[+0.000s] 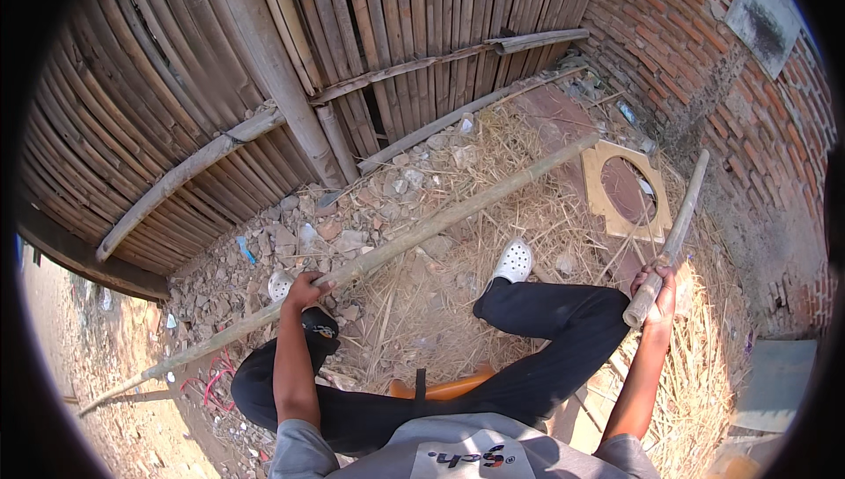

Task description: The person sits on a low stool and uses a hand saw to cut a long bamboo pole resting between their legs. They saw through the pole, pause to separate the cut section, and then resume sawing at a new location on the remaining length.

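Note:
A long bamboo pole [440, 219] slants across the view, from the ground at lower left up toward the wooden board on the right. My left hand [304, 289] is wrapped round it near my left foot. In my right hand [654, 292] is a shorter bamboo pole [688, 211], gripped close to its near end. Its cut end points toward me, and its far end reaches up beside the brick wall. The two poles stay apart from each other.
A bamboo slat wall [422, 21] stands ahead, a brick wall [748, 101] at right. A yellowish board with a round hole [603, 206] lies by the shorter pole. Rubble [326, 237], straw [387, 321] and pink cord [211, 382] cover the ground. Beneath me is something orange [471, 385].

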Demonstrator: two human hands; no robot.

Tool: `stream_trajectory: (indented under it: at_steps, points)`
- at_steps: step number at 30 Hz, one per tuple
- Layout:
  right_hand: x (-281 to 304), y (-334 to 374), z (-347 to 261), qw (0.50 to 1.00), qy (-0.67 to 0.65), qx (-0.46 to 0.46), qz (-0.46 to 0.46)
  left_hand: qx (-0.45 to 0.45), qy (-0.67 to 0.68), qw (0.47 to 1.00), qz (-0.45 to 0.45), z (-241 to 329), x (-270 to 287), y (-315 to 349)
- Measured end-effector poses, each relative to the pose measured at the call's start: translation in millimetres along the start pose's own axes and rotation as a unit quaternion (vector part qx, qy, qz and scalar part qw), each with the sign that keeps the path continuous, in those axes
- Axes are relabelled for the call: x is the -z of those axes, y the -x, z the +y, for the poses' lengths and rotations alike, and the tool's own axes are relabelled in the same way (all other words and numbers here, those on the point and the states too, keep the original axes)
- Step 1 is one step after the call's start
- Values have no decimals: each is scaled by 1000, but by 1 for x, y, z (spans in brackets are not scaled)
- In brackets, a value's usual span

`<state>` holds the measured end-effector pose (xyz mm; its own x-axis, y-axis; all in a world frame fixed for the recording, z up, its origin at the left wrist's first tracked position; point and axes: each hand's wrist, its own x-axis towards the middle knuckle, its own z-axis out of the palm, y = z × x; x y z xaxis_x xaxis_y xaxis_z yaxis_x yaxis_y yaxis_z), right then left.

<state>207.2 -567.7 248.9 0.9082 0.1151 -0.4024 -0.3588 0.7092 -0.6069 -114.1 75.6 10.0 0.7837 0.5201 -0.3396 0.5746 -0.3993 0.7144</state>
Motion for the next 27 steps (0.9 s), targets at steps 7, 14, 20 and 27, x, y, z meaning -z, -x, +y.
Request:
stream_trajectory:
  at_steps: [7,14,20,27]
  points:
    - [161,51,-67,929,161,253,216,-44,9,999,-28,-8,-51,-2]
    - [327,82,39,861,4,206,465,-54,-5,998,-16,-4,-62,10]
    - [363,89,99,816,22,173,551,-24,-12,999,-45,3,-82,12]
    - [322,-3,44,859,63,181,475,-6,-17,999,-41,11,-84,14]
